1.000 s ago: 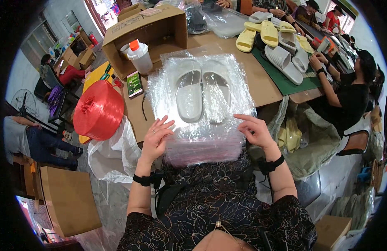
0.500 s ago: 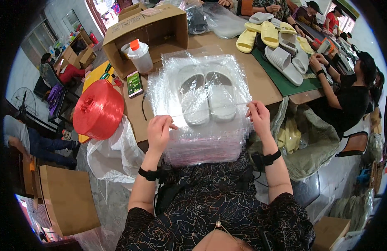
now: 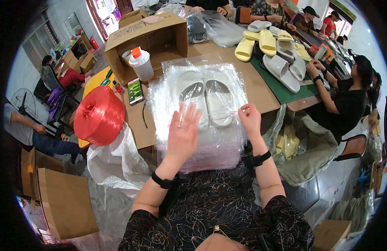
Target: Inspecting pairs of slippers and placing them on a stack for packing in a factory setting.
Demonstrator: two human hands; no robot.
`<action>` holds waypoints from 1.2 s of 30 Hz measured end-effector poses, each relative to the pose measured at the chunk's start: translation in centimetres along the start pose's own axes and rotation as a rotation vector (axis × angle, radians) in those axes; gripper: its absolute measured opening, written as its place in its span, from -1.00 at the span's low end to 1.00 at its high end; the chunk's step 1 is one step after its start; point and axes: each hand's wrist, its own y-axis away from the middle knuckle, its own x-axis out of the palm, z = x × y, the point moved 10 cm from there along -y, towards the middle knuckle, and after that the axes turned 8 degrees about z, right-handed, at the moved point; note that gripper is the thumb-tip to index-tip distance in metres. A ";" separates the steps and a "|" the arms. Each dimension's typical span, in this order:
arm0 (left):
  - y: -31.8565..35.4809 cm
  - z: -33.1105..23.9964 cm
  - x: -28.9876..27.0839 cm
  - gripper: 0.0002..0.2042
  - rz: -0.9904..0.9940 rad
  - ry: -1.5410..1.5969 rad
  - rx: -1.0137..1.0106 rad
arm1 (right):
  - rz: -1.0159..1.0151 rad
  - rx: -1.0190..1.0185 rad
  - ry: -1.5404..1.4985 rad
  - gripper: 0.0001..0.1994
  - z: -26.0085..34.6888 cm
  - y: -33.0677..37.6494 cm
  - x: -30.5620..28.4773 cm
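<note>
A pair of pale grey slippers lies side by side inside a clear plastic bag. Under it is a thick stack of clear bags with pinkish edges. My left hand is flat with its fingers stretched out, over the lower left of the bag, and it covers part of the left slipper. Whether its palm presses on the plastic I cannot tell. At the bag's right edge the thumb and fingers of my right hand are pinched together, at the end of a thin line running across the bag.
Left of the stack are a phone, a white bottle with an orange cap and a red twine roll. An open carton stands behind. Loose slippers cover a green mat; a co-worker sits beyond.
My left hand has let go of the bag's left side, opened flat and moved right over the slippers. My right hand remains pinched at the right edge, slightly lower.
</note>
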 end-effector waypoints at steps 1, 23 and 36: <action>-0.3 -0.9 1.7 -0.41 0.059 -0.014 0.051 | -0.008 -0.014 0.015 -0.86 0.2 0.0 -0.1; 0.3 3.5 8.7 -0.45 0.182 0.068 -0.076 | 0.227 -0.529 0.589 -0.36 9.2 6.6 11.5; 0.5 3.5 8.3 -0.44 0.095 0.088 -0.058 | 0.097 -0.406 0.312 -0.34 9.2 5.0 5.1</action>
